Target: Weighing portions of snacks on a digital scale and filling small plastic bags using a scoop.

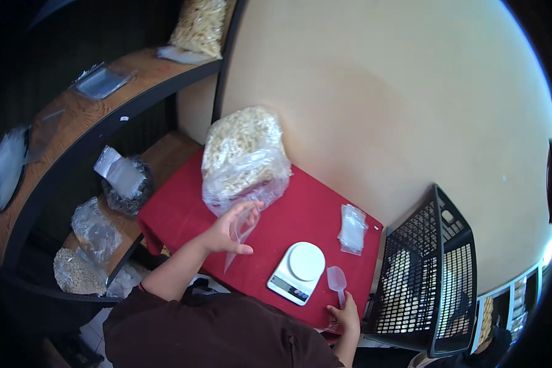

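Observation:
My left hand (232, 230) holds a small clear plastic bag (244, 226) just in front of a large, clear bag of pale snack pieces (244, 152), which stands at the back of the red-covered table (188, 216). At the table's near right edge, my right hand (346, 313) has its fingers around the handle of a translucent plastic scoop (336, 278). Between my hands sits a white digital kitchen scale (298, 273) with nothing on its round platform. Beyond the scoop lies a stack of clear plastic bags (353, 229).
A black plastic crate (434, 276) stands right of the table, against the beige wall. Wooden shelves (106, 94) on the left carry plastic bags and a filled bag (200, 27). Lower left is another filled bag (79, 271). Part of a person (492, 347) shows at the lower right.

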Tool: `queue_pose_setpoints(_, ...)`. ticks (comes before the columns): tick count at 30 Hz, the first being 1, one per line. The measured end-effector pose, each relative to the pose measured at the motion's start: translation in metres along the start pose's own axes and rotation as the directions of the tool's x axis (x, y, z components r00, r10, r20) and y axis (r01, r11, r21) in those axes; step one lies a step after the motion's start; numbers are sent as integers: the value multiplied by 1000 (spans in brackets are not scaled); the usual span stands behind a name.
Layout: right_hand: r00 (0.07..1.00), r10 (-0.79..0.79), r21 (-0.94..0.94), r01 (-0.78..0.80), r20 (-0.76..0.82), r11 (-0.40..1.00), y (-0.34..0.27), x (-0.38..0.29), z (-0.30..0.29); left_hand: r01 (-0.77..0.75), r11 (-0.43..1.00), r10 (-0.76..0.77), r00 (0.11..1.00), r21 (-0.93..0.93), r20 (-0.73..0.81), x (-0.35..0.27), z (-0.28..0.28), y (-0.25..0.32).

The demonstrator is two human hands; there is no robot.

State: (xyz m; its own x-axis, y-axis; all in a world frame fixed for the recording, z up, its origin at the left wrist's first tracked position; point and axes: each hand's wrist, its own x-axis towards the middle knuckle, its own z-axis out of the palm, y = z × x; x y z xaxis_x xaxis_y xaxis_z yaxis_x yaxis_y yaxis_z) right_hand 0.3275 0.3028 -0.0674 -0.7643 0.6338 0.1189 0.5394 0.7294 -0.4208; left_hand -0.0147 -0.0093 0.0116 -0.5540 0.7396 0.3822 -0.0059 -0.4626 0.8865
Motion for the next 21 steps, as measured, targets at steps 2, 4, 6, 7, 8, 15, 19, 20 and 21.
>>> queue_pose_setpoints(2, 965, 196, 74, -211, 176, 975, -12, 12, 2, -59, 998, 57, 995, -27, -86, -8, -29, 21)
queue_pose_setpoints(4, 939, 319, 9, -323, 128, 946, -13, 19, 7, -125, 991, 116, 979, -46, -170, -15, -63, 29)
queue_pose_setpoints(6, 982, 188, -34, -189, -31, 981, -30, 24, -2, -243, 970, 231, 924, -4, -305, -24, -102, 31)
queue_pose_setpoints(7, 985, 145, -26, -148, -92, 989, -40, 32, -8, -185, 983, 167, 904, -7, -394, -28, -118, 35)
queue_pose_setpoints(8, 982, 105, -16, -108, -157, 994, -53, 38, -14, -162, 987, 138, 880, -14, -454, -35, -138, 31)
queue_pose_setpoints(15, 962, -272, 128, 267, 25, 955, -281, 132, 31, 79, 762, -366, 872, -643, -326, -37, -213, -47)
queue_pose_setpoints(19, 913, -406, -253, 404, 46, 879, -360, 188, 122, 188, 592, -485, 859, -784, -161, -8, -196, -59)
queue_pose_setpoints(20, 849, -527, -242, 502, -45, 830, -376, 202, 138, 167, 502, -442, 893, -849, -86, -10, -204, -72)
queue_pose_setpoints(21, 772, -620, -248, 579, -142, 777, -385, 217, 148, 169, 462, -432, 900, -871, -55, -2, -200, -65)
